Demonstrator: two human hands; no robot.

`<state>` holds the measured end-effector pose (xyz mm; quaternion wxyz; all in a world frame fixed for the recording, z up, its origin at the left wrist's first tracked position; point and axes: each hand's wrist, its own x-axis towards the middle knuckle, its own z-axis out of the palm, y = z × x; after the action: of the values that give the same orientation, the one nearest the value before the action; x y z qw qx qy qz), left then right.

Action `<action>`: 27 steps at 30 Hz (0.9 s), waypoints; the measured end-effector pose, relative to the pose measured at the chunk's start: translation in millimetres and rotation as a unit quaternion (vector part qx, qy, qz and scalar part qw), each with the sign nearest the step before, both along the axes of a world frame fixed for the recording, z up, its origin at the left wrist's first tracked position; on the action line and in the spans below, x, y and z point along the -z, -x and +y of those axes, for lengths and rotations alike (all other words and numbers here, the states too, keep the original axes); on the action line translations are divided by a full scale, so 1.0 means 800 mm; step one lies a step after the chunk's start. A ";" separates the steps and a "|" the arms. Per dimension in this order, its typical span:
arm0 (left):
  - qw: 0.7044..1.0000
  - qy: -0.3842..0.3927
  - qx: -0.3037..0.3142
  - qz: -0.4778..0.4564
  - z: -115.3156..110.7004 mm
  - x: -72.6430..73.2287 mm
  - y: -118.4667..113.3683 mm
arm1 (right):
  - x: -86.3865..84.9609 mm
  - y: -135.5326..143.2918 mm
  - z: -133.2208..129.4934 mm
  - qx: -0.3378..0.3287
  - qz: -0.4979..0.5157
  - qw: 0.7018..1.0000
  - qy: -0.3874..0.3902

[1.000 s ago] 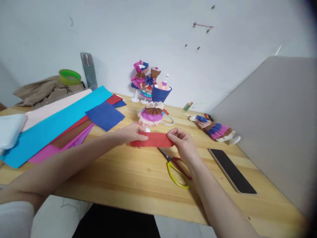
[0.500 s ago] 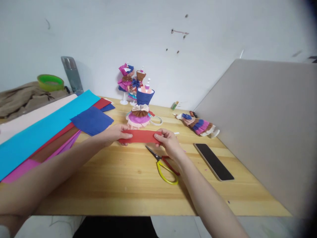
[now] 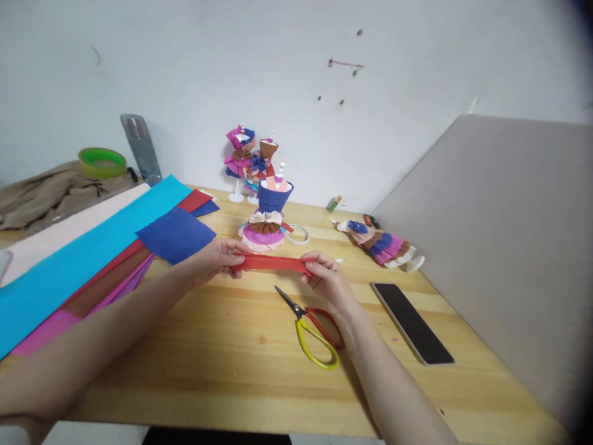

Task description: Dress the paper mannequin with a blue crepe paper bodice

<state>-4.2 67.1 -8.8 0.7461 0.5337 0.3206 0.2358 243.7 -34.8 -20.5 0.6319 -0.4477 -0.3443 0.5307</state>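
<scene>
Red paper strip (image 3: 273,263) hangs over the tabletop (image 3: 208,352), left hand (image 3: 218,257) pinching one end, right hand (image 3: 327,277) the other. Looks cut and partly folded lengthwise, I reckon, but it's not attached to anything yet. The blue-topped dress form (image 3: 274,198) behind it is already dressed, ditto the one lying down (image 3: 386,246). Scissors (image 3: 299,311) sit unused nearby. No readable brands or writing anywhere; phone (image 3: 412,324) screen's dark.
</scene>
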 end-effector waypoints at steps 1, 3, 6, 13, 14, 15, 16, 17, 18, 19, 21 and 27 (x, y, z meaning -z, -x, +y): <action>1.000 0.000 0.004 -0.011 0.001 0.002 0.000 | 0.002 -0.003 0.000 0.000 0.005 1.000 0.001; 0.999 -0.006 0.017 -0.029 0.002 0.008 -0.001 | 0.006 -0.008 0.001 -0.003 0.007 1.000 -0.002; 0.999 -0.021 0.027 -0.041 0.005 0.018 -0.003 | 0.012 -0.013 0.001 -0.032 -0.004 0.999 -0.016; 0.998 0.022 0.058 0.004 0.020 0.025 -0.003 | 0.019 -0.012 0.001 -0.019 -0.039 0.998 -0.036; 0.998 0.031 0.056 0.009 0.022 0.025 -0.002 | 0.021 -0.010 0.002 -0.016 -0.054 0.998 -0.035; 0.999 0.030 0.044 0.011 0.023 0.025 -0.002 | 0.023 -0.009 0.003 -0.011 -0.069 0.997 -0.034; 0.999 0.021 0.028 0.011 0.023 0.026 -0.002 | 0.025 -0.008 0.003 -0.005 -0.082 0.996 -0.034; 1.000 0.006 0.014 0.014 0.022 0.028 -0.003 | 0.027 -0.007 0.004 0.001 -0.093 0.995 -0.035; 1.000 -0.010 0.002 0.021 0.021 0.029 -0.003 | 0.028 -0.006 0.004 0.007 -0.103 0.994 -0.038; 0.999 -0.024 -0.003 0.029 0.019 0.031 -0.004 | 0.030 -0.005 0.004 0.013 -0.113 0.993 -0.041; 0.999 -0.038 0.004 0.032 0.015 0.035 -0.005 | 0.031 -0.005 0.004 0.020 -0.134 0.990 -0.046; 0.998 -0.018 -0.034 0.040 0.010 0.038 -0.010 | 0.029 -0.007 0.004 -0.004 -0.178 0.983 -0.052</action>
<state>3.8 74.7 -39.1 0.7142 0.5452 0.3640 0.2454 249.1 -31.3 -43.3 0.5813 -0.5001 -0.4798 0.4264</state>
